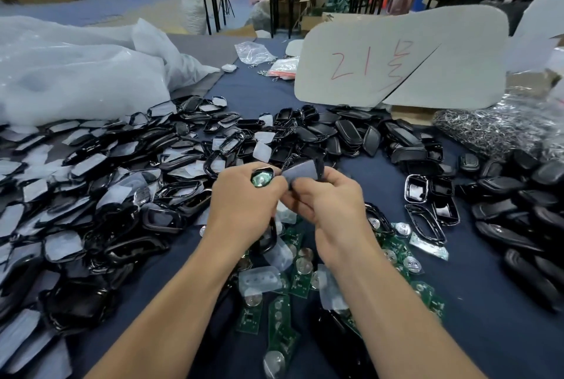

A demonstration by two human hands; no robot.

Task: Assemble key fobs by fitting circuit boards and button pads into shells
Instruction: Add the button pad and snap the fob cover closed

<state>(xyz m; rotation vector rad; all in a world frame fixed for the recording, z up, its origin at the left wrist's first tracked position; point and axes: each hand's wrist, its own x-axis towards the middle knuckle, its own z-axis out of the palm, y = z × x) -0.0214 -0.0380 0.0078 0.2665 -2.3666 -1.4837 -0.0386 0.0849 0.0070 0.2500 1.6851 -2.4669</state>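
hands meet over a worktop (476, 281) heaped with key fob parts. the left hand (244, 198) curls its fingers round a small black shell (262, 179), held up at the fingertips with a greenish circuit board and its round silver cell showing inside. a second black frame (268, 235) hangs below the same palm; how it is held is hidden. the right hand (323, 195) pinches a pale grey flat piece (300, 171) between thumb and fingers, one edge right against the left fingertips. whether that piece is a button pad or a protective film cannot be told.

the step in hand looks like the fitting itself: the board seems already seated, and the grey piece is being brought to it. the next move likely calls for lining the piece up square with the shell's rim and pressing it in evenly while the left hand keeps the shell steady.

both bare forearms reach forward from the lower edge and converge, wrists raised, hands clear of the cloth. loose circuit boards (300, 275) and translucent pads (259, 279) lie directly beneath them. film-covered shells (91, 183) are piled to the left, and black back covers (351, 131) ahead and to the right.
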